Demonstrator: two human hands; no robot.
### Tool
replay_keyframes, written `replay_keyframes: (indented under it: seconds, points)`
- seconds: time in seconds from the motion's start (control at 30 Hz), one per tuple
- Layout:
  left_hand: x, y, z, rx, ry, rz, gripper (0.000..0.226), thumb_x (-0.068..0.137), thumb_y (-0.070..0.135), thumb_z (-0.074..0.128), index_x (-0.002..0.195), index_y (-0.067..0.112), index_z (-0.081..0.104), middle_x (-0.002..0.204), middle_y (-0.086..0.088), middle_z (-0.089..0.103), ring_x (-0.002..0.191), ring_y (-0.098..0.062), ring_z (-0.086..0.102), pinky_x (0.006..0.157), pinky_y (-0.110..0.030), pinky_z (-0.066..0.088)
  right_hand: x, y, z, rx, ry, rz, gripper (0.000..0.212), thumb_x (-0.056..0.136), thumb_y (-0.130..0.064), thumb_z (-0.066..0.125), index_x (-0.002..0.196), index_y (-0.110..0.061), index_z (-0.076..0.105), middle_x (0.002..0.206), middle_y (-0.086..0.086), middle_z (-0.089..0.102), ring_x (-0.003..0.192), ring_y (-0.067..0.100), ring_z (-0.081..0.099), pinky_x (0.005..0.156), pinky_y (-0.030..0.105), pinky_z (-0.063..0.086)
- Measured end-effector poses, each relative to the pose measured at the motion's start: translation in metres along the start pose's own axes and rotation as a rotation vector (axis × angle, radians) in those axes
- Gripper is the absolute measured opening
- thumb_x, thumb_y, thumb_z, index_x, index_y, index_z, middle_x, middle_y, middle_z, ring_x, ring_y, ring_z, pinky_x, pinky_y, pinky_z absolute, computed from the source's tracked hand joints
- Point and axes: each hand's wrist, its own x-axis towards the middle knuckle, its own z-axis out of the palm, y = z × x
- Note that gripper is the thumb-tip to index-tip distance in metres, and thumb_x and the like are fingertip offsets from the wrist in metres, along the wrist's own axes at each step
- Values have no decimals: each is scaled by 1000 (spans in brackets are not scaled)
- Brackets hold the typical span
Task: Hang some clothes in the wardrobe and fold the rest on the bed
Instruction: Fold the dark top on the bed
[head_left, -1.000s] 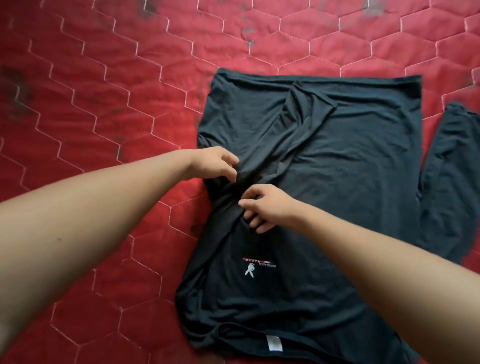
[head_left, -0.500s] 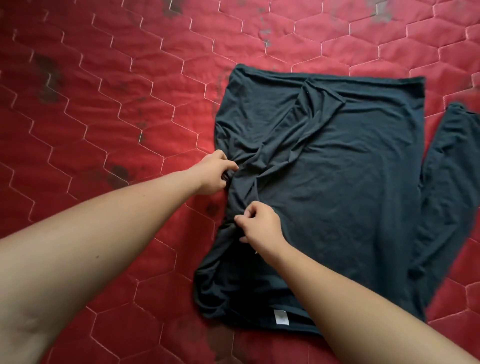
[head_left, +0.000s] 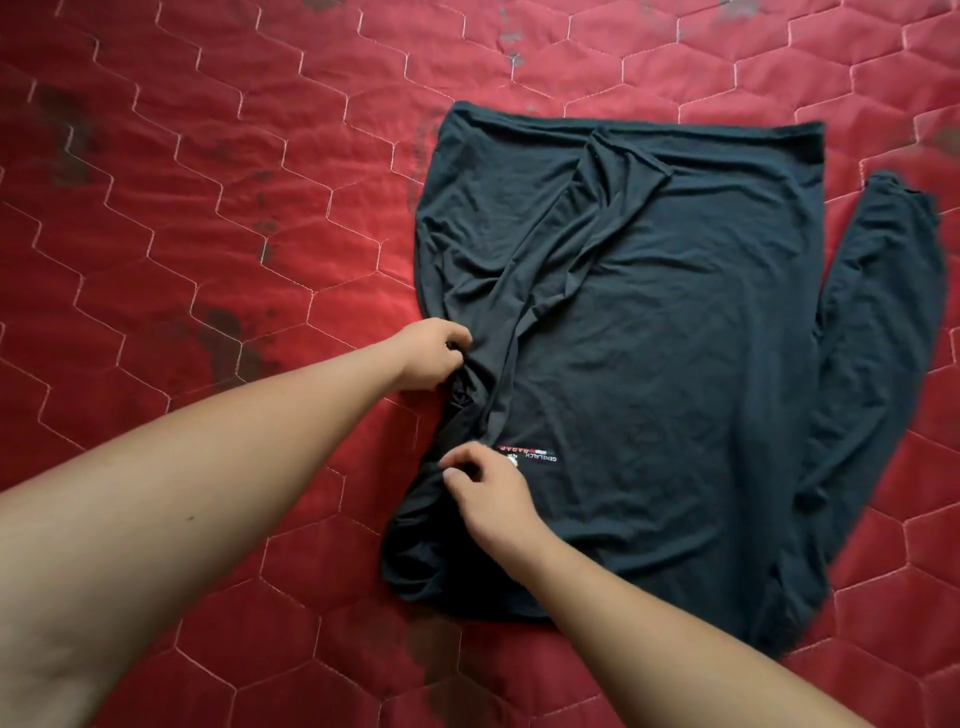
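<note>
Your dark, thin-knit T-shirt (head_left: 649, 364) lies spread on the red hexagon-quilted bed (head_left: 208, 208). The fingers of your left hand (head_left: 434, 356) clench bunched cloth at its left edge. Those of your right hand (head_left: 488, 499) pinch fabric beside the small printed logo (head_left: 532, 454).

Both bare forearms reached forward. The left hand (head_left: 434, 356) gripped the dark shirt (head_left: 675, 364) with curled fingers; the right hand (head_left: 491, 501), nearer, pinched it between thumb and forefinger

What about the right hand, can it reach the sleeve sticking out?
Probably yes: the sleeve lies uncovered on the bedspread, nothing between. The right hand pinches the shirt now, so must let go first.
</note>
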Motion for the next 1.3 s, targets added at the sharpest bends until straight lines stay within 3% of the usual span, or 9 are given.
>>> replay_keyframes:
  seconds: [0.27, 0.4, 0.53, 0.67, 0.8, 0.97, 1.1, 1.2, 1.3]
  points:
    - [-7, -21, -17, -102, 282, -96, 7, 83, 12, 71, 78, 17, 74, 82, -8, 73, 91, -31, 71, 78, -33, 57, -10, -4, 17, 616, 171, 392, 25, 72, 1, 63, 72, -20, 50, 62, 2, 45, 55, 17, 40, 57, 34, 34]
    - [-11, -27, -13, 125, 306, 55, 36, 84, 0, 57, 98, 25, 77, 107, -5, 50, 106, -26, 52, 93, -30, 45, -15, -9, 20, 279, 117, 152, 37, 70, 14, 47, 84, -18, 59, 71, -5, 54, 59, 9, 44, 53, 18, 35]
    - [-19, -26, -7, 107, 150, 164, 18, 84, 13, 66, 96, 25, 73, 111, -2, 45, 101, -21, 53, 92, -29, 44, -18, -12, 21, 159, -49, 85, 43, 73, 14, 45, 96, -13, 69, 79, -9, 63, 57, -4, 50, 56, 9, 35]
    - [-42, -33, 1, 165, 340, 173, 29, 85, 32, 69, 106, 18, 55, 107, -3, 43, 84, -25, 54, 78, -36, 46, -32, -7, 24, -274, -182, -132, 31, 84, -26, 57, 115, -28, 50, 101, -2, 63, 92, 17, 58, 81, 32, 49]
    - [-99, -39, 48, 310, 266, 252, 45, 87, 57, 58, 111, 22, 43, 103, 0, 42, 89, -31, 57, 69, -43, 49, -58, 34, -11, -959, 87, -475, 41, 82, -52, 53, 111, -23, 48, 101, 2, 52, 94, 28, 51, 75, 46, 44]
    - [-149, -53, 109, 220, 208, -39, 52, 90, 38, 67, 132, 28, 39, 110, -4, 37, 100, -33, 56, 87, -49, 52, -91, 106, -106, -1286, 34, -459, 56, 79, -55, 63, 123, -20, 54, 114, 9, 56, 101, 34, 54, 79, 48, 42]
    - [-153, -45, 121, 38, 229, -161, 42, 91, 12, 60, 127, 25, 43, 107, -9, 44, 92, -40, 60, 86, -45, 50, -113, 132, -154, -1420, -3, -564, 32, 77, -22, 59, 108, -15, 63, 95, 7, 57, 79, 30, 55, 63, 43, 45]
    - [-154, -42, 120, 102, 158, -200, 34, 91, 13, 60, 119, 21, 43, 103, -11, 47, 93, -41, 60, 86, -47, 50, -126, 130, -166, -1398, -115, -499, 29, 62, -16, 76, 90, -16, 67, 79, 4, 56, 61, 25, 56, 46, 37, 47]
    - [-162, -32, 120, 288, 59, -246, 30, 91, 27, 60, 112, 22, 40, 101, -8, 44, 95, -40, 61, 79, -47, 52, -136, 128, -167, -1368, -360, -309, 28, 85, -28, 62, 111, -19, 54, 100, 6, 55, 83, 29, 62, 61, 41, 54]
